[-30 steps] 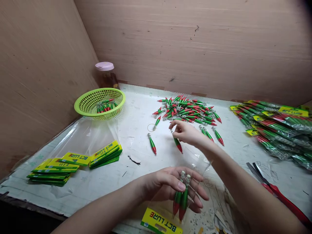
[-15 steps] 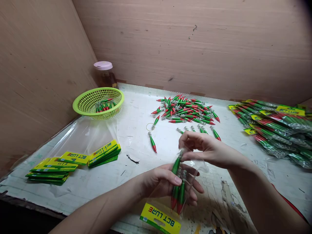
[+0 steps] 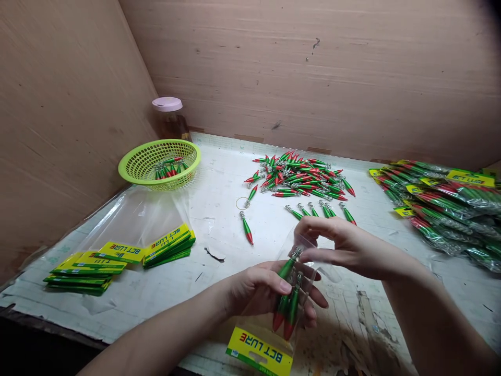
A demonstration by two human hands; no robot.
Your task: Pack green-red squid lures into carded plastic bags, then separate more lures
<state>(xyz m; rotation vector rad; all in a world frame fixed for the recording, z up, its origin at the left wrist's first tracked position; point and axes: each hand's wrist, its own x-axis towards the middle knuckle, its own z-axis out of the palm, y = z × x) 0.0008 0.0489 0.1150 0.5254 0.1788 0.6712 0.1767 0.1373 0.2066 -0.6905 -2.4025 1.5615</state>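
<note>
My left hand [image 3: 270,284] is wrapped round a clear plastic bag [image 3: 282,250], its thumb pressing from above. A yellow-and-green header card [image 3: 260,349] marked BCT LURE hangs from the bag's near end. Several green fishing lures with red tips [image 3: 290,316] lie inside it, tips toward the card. At the bag's far end, my right hand [image 3: 329,243] closes its thumb and fingers round the wire-hook end of one lure [image 3: 287,269]. That lure sits partly in the bag, above the others. Some right fingertips are hidden behind the plastic.
Loose lures form a pile [image 3: 303,175] at the back, with several more in front. A lime-green basket [image 3: 131,175] holds some lures. Carded empty bags [image 3: 121,251] are stacked at left, filled packs [image 3: 450,209] at right. A pink-lidded jar [image 3: 167,104] stands behind the basket.
My right hand has shifted slightly right and away from me at the bag's far end. The upper lure tilts more to the right. My left hand keeps its hold.
</note>
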